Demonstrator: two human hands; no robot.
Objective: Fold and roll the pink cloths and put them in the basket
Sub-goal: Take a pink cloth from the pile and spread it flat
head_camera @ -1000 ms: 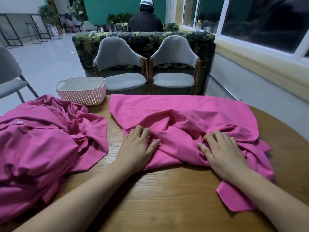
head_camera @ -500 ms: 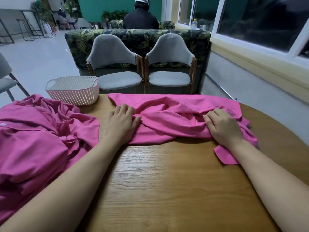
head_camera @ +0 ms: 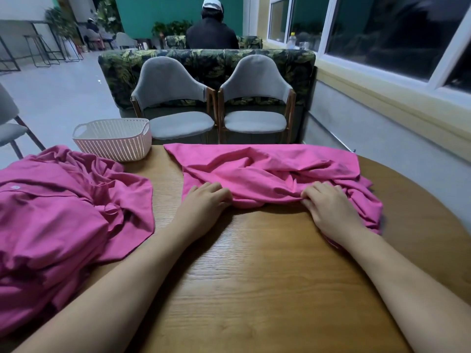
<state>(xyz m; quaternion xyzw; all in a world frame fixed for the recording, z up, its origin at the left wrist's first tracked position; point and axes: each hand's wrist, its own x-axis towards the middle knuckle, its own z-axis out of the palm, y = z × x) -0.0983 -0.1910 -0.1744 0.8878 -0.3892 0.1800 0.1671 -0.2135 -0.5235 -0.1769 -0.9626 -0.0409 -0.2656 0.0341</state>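
Pink cloth (head_camera: 267, 169) lies bunched across the far half of the table (head_camera: 254, 276), its far edge running along the table's far rim and its near edge gathered into a thick, uneven fold. The left hand (head_camera: 204, 200) sits at the near left end of that fold with its fingers curled onto the fabric, and the right hand (head_camera: 328, 205) pinches the fold further right, fingers bent tight over a ridge of creases. The cloth's right end spreads loose beneath and beyond the right wrist. The likely trouble from here is a lopsided roll: the middle is heaped with wrinkles while the left side is thin, so rolling on as it lies would probably give a bulging, slack bundle that opens again when lifted. The loose right end could also be left out and trail. Pushing forward may slide the far edge off the table. The basket (head_camera: 112, 141) stands at the far left corner, just beyond the heap of pink cloths (head_camera: 63, 205), so a carry across could snag that heap.
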